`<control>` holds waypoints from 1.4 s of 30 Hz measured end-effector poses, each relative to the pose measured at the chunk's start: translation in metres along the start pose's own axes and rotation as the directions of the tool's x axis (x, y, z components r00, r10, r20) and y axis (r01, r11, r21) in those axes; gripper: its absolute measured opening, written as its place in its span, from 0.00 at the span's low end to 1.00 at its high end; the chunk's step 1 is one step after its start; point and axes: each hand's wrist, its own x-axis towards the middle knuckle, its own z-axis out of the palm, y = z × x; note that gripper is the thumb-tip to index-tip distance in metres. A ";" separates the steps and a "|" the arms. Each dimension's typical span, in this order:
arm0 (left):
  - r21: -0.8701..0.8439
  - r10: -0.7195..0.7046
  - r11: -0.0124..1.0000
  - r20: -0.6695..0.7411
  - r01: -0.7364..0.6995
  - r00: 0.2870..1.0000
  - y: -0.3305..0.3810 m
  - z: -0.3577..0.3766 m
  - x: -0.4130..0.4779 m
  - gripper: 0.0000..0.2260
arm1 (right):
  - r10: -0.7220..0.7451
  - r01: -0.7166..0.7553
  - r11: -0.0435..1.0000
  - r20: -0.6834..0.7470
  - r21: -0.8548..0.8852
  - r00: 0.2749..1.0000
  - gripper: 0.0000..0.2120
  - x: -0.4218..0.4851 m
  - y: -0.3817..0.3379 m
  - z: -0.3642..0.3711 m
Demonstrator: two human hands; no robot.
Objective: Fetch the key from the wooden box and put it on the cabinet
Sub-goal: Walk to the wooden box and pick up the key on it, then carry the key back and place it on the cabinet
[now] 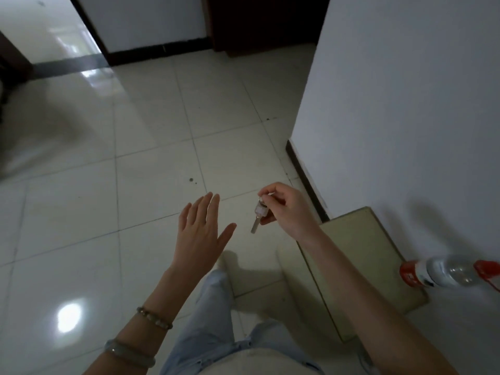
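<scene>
A small silver key (257, 217) with a pale tag hangs blade-down over the tiled floor, pinched at its ring by my right hand (286, 212). To its left, my left hand (201, 228) is held flat and empty, fingers spread. A low pale-topped cabinet (359, 255) stands against the white wall, just right of and below my right hand. No wooden box is in view.
A clear water bottle (449, 272) with a red label lies on the cabinet's right end. The white wall (405, 104) has a corner jutting out beyond the cabinet. Glossy floor tiles (135, 158) stretch ahead to a dark doorway (257, 23).
</scene>
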 end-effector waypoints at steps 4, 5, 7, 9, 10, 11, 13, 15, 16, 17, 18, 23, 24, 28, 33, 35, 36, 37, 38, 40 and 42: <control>-0.022 -0.048 0.999 -0.045 0.047 0.998 -0.034 -0.008 0.038 0.32 | 0.007 -0.006 1.000 0.045 -0.010 0.999 0.05 0.054 -0.011 0.021; -0.026 -0.054 0.998 -0.059 0.053 0.997 -0.045 -0.011 0.050 0.31 | 0.002 -0.001 1.000 0.051 -0.025 0.999 0.05 0.071 -0.015 0.028; -0.027 -0.062 0.998 -0.075 0.061 0.995 -0.068 -0.017 0.075 0.31 | -0.015 0.017 0.999 0.062 -0.038 0.998 0.05 0.106 -0.025 0.043; -0.023 -0.061 0.998 -0.084 0.059 0.995 -0.093 -0.025 0.105 0.31 | -0.025 0.028 0.999 0.068 -0.038 0.997 0.06 0.142 -0.038 0.058; -0.021 -0.059 0.998 -0.088 0.058 0.994 -0.105 -0.029 0.119 0.31 | -0.025 0.028 0.999 0.070 -0.039 0.997 0.06 0.160 -0.044 0.065; -0.020 -0.057 0.998 -0.091 0.056 0.994 -0.117 -0.034 0.135 0.31 | -0.027 0.030 0.999 0.071 -0.043 0.997 0.07 0.178 -0.049 0.072; -0.011 -0.043 0.999 -0.099 0.042 0.994 -0.141 -0.042 0.166 0.31 | -0.033 0.038 0.997 0.067 -0.060 0.997 0.07 0.214 -0.059 0.083; -0.004 -0.023 1.000 -0.101 0.023 0.995 -0.161 -0.048 0.195 0.31 | -0.046 0.050 0.995 0.057 -0.084 0.997 0.07 0.247 -0.066 0.093; -0.004 -0.015 1.000 -0.099 0.015 0.995 -0.170 -0.051 0.209 0.31 | -0.053 0.058 0.994 0.049 -0.094 0.997 0.08 0.263 -0.069 0.098; -0.002 -0.008 1.000 -0.098 0.008 0.995 -0.179 -0.054 0.223 0.31 | -0.060 0.064 0.992 0.042 -0.105 0.997 0.09 0.277 -0.072 0.102; 0.002 0.000 1.000 -0.097 0.000 0.995 -0.186 -0.056 0.236 0.30 | -0.066 0.070 0.991 0.037 -0.116 0.997 0.11 0.290 -0.075 0.106; -0.002 0.033 0.999 -0.103 -0.034 0.994 -0.212 -0.061 0.299 0.30 | -0.074 0.075 0.990 0.014 -0.122 0.997 0.14 0.349 -0.084 0.114; -0.003 0.039 0.999 -0.105 -0.039 0.994 -0.216 -0.061 0.313 0.30 | -0.076 0.077 0.990 0.008 -0.122 0.997 0.14 0.362 -0.086 0.112; 0.000 0.060 0.998 -0.098 -0.060 0.993 -0.225 -0.058 0.375 0.30 | -0.095 0.094 0.985 0.000 -0.143 0.995 0.13 0.421 -0.092 0.101; 0.015 0.067 0.998 -0.106 -0.066 0.992 -0.231 -0.053 0.473 0.30 | -0.106 0.101 0.984 -0.021 -0.147 0.994 0.14 0.516 -0.101 0.078; 0.010 0.065 0.998 -0.103 -0.064 0.993 -0.229 -0.055 0.517 0.30 | -0.100 0.093 0.986 -0.041 -0.136 0.994 0.15 0.556 -0.108 0.064; 0.003 0.066 0.998 -0.101 -0.066 0.993 -0.227 -0.057 0.538 0.30 | -0.100 0.093 0.987 -0.051 -0.128 0.994 0.15 0.575 -0.112 0.056; -0.004 0.070 0.998 -0.102 -0.070 0.992 -0.224 -0.059 0.560 0.29 | -0.102 0.095 0.988 -0.060 -0.120 0.993 0.15 0.595 -0.117 0.048; -0.010 0.073 0.997 -0.106 -0.074 0.992 -0.221 -0.060 0.580 0.29 | -0.103 0.095 0.989 -0.065 -0.116 0.993 0.15 0.613 -0.121 0.039; -0.025 0.073 0.997 -0.108 -0.076 0.992 -0.214 -0.063 0.619 0.29 | -0.104 0.096 0.989 -0.068 -0.116 0.992 0.15 0.648 -0.129 0.022; -0.033 0.069 0.997 -0.114 -0.074 0.991 -0.209 -0.065 0.655 0.29 | -0.107 0.097 0.987 -0.078 -0.125 0.991 0.14 0.681 -0.137 0.008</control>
